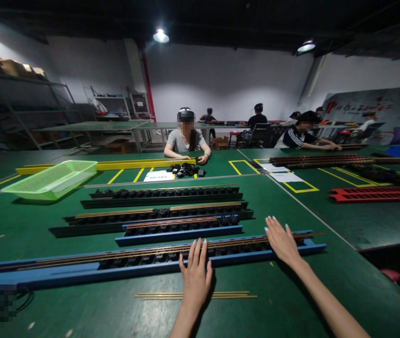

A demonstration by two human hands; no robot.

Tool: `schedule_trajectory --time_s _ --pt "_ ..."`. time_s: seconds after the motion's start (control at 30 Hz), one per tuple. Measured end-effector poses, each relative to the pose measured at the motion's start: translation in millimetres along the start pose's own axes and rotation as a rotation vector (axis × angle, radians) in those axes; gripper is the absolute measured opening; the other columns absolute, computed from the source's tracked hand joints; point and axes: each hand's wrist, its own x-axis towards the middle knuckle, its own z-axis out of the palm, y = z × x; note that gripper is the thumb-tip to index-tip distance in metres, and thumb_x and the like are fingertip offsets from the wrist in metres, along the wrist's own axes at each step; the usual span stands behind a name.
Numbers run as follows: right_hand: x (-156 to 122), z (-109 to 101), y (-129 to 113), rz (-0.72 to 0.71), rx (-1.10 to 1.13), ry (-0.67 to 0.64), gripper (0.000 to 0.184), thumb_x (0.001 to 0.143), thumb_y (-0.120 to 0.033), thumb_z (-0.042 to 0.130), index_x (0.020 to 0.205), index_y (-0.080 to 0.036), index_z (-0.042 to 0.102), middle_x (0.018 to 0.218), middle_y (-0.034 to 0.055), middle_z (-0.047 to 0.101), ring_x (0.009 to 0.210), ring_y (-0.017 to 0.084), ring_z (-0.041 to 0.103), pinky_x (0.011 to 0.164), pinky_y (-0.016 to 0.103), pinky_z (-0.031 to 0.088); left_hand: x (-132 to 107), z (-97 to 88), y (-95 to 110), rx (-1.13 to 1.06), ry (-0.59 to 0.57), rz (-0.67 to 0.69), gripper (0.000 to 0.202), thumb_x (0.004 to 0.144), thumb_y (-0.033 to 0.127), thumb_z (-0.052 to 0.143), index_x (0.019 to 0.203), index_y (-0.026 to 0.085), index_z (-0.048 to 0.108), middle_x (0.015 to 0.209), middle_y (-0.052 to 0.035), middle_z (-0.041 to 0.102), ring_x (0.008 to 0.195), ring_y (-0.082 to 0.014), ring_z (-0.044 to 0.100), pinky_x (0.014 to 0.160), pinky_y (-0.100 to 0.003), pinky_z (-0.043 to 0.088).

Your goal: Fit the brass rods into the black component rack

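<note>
Plainly, the left hand (196, 274), palm down, fingers apart, reaches over loose thin golden rods (165, 296) to the long blue channel-shaped rail (150, 269) at six o'clock; the right hand (281, 240), likewise unclenched, partly covers it at four. A light-green plastic basket (50, 180) sits at nine.

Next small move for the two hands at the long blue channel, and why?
Probably a light nudge by the right hand to even up the thin brass-coloured rods: their tips look staggered at the right end of the long blue channel. That hand is spread over the rods near there; the left hand could steady them farther along.
</note>
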Motion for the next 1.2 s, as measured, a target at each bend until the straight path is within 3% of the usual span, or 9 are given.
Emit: schedule_trajectory --time_s 0.27,0.47,0.67,0.87,1.03,1.2 --pt "-0.7 1.5 0.4 -0.016 -0.024 0.009 0.061 0.094 -0.036 0.01 0.144 -0.011 0.034 0.148 0.0085 0.039 0.14 0.019 0.026 0.113 0.049 0.02 0.0 -1.2 1.3 0.01 -0.015 -0.012 0.056 0.092 0.024 0.039 0.146 0.03 0.025 0.145 -0.0053 0.045 0.134 -0.0201 0.038 0.112 -0.05 0.017" --pt "4.9 -4.6 15.0 -0.049 -0.101 0.05 0.06 0.094 -0.043 0.014 0.147 -0.019 0.029 0.154 0.0083 0.027 0.142 0.024 0.021 0.112 0.058 0.014 0.1 -1.8 0.8 0.012 -0.02 -0.007 0.055 0.092 0.024 0.038 0.146 0.029 0.026 0.145 -0.0059 0.044 0.135 -0.0204 0.037 0.113 -0.05 0.016" --pt "5.1 0.9 28.0 0.005 -0.071 -0.012 0.057 0.094 -0.036 0.013 0.147 -0.021 0.03 0.15 0.0083 0.036 0.141 0.022 0.025 0.11 0.056 0.021 0.2 -2.0 2.1 0.011 -0.013 -0.006 0.056 0.092 0.024 0.039 0.146 0.029 0.024 0.145 -0.0054 0.044 0.135 -0.0198 0.037 0.113 -0.05 0.015" --pt "5.6 2.3 28.3 0.011 -0.061 -0.037 0.057 0.095 -0.037 0.013 0.147 -0.021 0.029 0.151 0.0081 0.034 0.141 0.021 0.024 0.111 0.055 0.019 0.1 -1.2 2.4 0.037 -0.002 -0.003 0.058 0.091 0.02 0.039 0.146 0.03 0.023 0.145 -0.0057 0.045 0.134 -0.0203 0.038 0.113 -0.05 0.016" --pt "12.0 0.7 42.8 0.063 -0.043 -0.044 0.057 0.094 -0.04 0.013 0.148 -0.023 0.027 0.151 0.0076 0.034 0.141 0.021 0.025 0.111 0.059 0.016 0.2 -0.7 1.2 0.003 -0.016 -0.014 0.054 0.092 0.023 0.038 0.145 0.029 0.028 0.144 -0.0069 0.046 0.134 -0.0209 0.038 0.113 -0.051 0.015" --pt "16.3 6.4 55.1 0.111 -0.036 -0.075 0.058 0.093 -0.037 0.013 0.145 -0.02 0.033 0.147 0.0084 0.04 0.14 0.021 0.027 0.111 0.059 0.015 0.3 -1.4 1.2 -0.007 -0.024 -0.023 0.053 0.093 0.024 0.037 0.145 0.029 0.029 0.145 -0.006 0.045 0.134 -0.02 0.037 0.112 -0.051 0.016"
